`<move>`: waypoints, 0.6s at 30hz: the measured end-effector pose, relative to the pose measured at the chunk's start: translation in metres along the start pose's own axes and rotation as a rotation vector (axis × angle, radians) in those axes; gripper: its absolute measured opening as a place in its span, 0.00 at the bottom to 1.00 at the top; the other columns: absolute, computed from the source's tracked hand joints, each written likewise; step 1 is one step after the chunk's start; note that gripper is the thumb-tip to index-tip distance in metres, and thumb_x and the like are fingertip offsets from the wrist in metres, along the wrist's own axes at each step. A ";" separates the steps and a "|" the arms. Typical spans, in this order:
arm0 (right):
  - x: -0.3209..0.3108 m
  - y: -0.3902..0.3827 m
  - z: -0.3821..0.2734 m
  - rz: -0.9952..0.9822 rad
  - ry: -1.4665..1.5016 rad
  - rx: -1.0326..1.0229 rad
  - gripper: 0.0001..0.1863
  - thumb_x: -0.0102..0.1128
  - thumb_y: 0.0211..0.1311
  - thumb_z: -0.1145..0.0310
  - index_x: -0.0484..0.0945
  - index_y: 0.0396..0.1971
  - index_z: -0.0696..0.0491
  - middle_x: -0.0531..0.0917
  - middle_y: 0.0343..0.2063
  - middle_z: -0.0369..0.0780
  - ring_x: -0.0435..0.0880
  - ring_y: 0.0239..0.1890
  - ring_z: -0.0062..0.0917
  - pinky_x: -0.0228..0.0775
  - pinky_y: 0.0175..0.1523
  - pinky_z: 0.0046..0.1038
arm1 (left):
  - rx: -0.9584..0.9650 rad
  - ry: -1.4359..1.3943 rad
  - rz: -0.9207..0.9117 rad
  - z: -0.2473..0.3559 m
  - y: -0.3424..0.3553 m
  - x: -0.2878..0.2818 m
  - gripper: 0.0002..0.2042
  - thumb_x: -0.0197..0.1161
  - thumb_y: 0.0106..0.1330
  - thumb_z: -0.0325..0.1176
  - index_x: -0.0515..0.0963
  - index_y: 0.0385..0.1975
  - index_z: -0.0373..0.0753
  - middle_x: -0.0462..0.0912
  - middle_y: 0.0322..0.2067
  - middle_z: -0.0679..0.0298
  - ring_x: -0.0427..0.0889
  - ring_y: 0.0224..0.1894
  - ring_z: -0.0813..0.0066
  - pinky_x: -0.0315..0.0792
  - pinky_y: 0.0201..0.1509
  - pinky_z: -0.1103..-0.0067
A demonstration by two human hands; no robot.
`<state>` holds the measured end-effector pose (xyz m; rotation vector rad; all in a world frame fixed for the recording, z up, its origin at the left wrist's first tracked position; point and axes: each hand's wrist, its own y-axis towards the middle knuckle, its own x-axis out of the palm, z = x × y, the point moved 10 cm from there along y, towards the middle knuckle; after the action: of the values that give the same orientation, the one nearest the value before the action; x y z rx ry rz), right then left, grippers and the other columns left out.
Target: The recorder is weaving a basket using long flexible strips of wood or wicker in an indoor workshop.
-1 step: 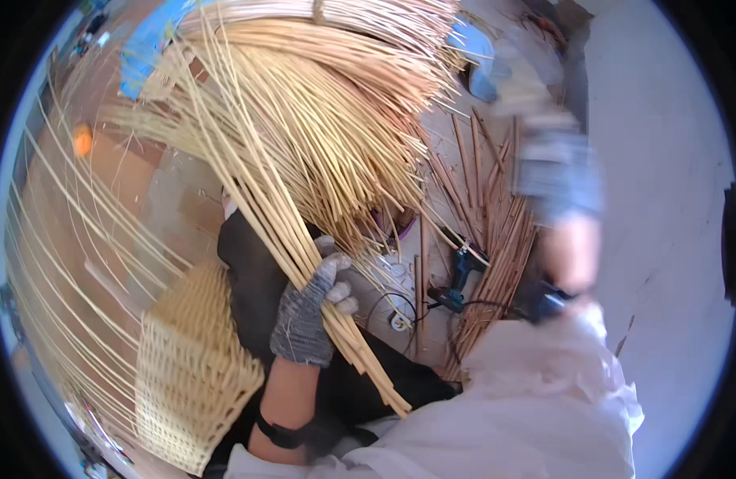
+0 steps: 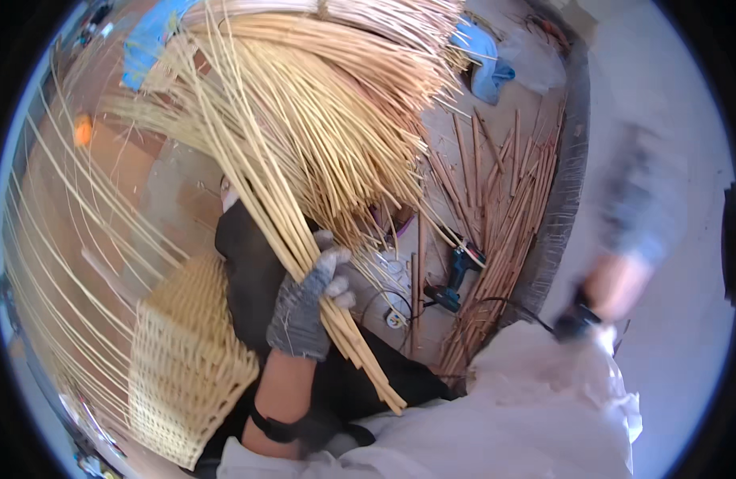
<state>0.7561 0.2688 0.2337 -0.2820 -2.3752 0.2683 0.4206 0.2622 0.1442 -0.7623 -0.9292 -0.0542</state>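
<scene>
My left hand (image 2: 309,303), in a grey knitted glove with pale fingertips, is closed around a small bundle of pale rattan canes (image 2: 297,254). The canes slant from the upper left down to their thick cut ends over my lap. My right hand (image 2: 638,195), gloved in grey too, is raised off to the right in front of the pale wall. Motion smears its fingers, and I cannot make out anything in it. Left of my knee stands a partly woven basket (image 2: 180,371), its long loose stakes (image 2: 88,275) fanning out to the upper left.
A big heap of pale canes (image 2: 304,120) fills the upper middle. Brown rods (image 2: 503,247) lie along the right-hand edge of the floor, near a teal and black cordless drill (image 2: 456,279). A blue cloth (image 2: 486,68) and clear plastic (image 2: 535,64) are at the far right.
My right hand has swung to the right and slightly down, away from the brown rods and toward the wall. My left hand keeps its grip on the canes almost in place.
</scene>
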 end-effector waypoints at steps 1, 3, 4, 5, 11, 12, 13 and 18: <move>-0.012 -0.055 -0.094 0.072 -0.012 -0.314 0.08 0.43 0.56 0.72 0.71 0.33 0.55 0.72 0.18 0.34 0.66 0.15 0.16 0.57 0.19 0.14 | 0.008 -0.032 0.014 0.003 -0.001 -0.003 0.13 0.52 0.60 0.26 0.64 0.45 0.41 0.70 0.30 0.68 0.70 0.20 0.87 0.65 0.19 0.86; -0.017 -0.183 -0.227 0.232 -0.177 -0.919 0.07 0.45 0.55 0.72 0.71 0.32 0.55 0.72 0.19 0.34 0.67 0.17 0.17 0.59 0.21 0.15 | -0.006 0.037 -0.006 -0.002 0.003 0.008 0.12 0.52 0.59 0.25 0.66 0.43 0.41 0.72 0.30 0.67 0.70 0.20 0.86 0.64 0.18 0.86; -0.003 -0.219 -0.250 0.285 -0.253 -1.097 0.06 0.45 0.55 0.72 0.71 0.31 0.55 0.72 0.20 0.34 0.68 0.18 0.17 0.60 0.23 0.16 | -0.027 -0.015 -0.074 -0.004 0.006 0.013 0.13 0.53 0.57 0.23 0.67 0.42 0.40 0.73 0.31 0.65 0.71 0.22 0.84 0.68 0.21 0.85; 0.006 -0.223 -0.249 0.320 -0.300 -1.194 0.06 0.46 0.54 0.72 0.72 0.31 0.55 0.73 0.21 0.34 0.69 0.20 0.17 0.61 0.24 0.17 | -0.016 -0.008 -0.059 -0.003 0.005 0.012 0.13 0.53 0.57 0.23 0.67 0.42 0.40 0.73 0.31 0.65 0.71 0.22 0.84 0.68 0.21 0.85; 0.076 -0.075 -0.026 0.667 -1.510 -0.507 0.03 0.48 0.52 0.75 0.73 0.24 0.53 0.72 0.21 0.34 0.70 0.22 0.20 0.64 0.25 0.20 | -0.002 0.102 0.014 -0.006 -0.002 0.014 0.25 0.57 0.51 0.25 0.59 0.50 0.41 0.67 0.48 0.52 0.75 0.42 0.62 0.75 0.40 0.75; 0.086 -0.051 0.051 0.208 -1.661 -0.433 0.04 0.47 0.53 0.77 0.72 0.23 0.54 0.72 0.20 0.35 0.71 0.22 0.21 0.63 0.24 0.22 | 0.013 0.113 -0.024 -0.008 0.001 0.017 0.30 0.57 0.50 0.26 0.53 0.55 0.40 0.67 0.48 0.49 0.73 0.45 0.55 0.76 0.40 0.72; 0.088 -0.048 0.129 -0.027 -1.380 -0.315 0.03 0.47 0.52 0.77 0.71 0.23 0.55 0.72 0.20 0.37 0.72 0.23 0.24 0.66 0.27 0.25 | 0.005 0.122 -0.025 -0.010 0.002 0.017 0.30 0.57 0.50 0.26 0.53 0.55 0.40 0.67 0.48 0.49 0.73 0.45 0.55 0.76 0.40 0.72; 0.104 -0.049 0.250 -0.517 -0.350 0.753 0.14 0.49 0.58 0.62 0.73 0.36 0.57 0.77 0.32 0.37 0.74 0.35 0.25 0.65 0.44 0.23 | 0.012 -0.120 -0.061 -0.003 0.004 0.002 0.20 0.55 0.56 0.25 0.61 0.49 0.40 0.73 0.30 0.58 0.74 0.24 0.74 0.73 0.26 0.78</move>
<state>0.5044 0.2221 0.1335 0.7706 -2.3770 0.9759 0.4253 0.2641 0.1429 -0.7323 -1.0659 -0.0566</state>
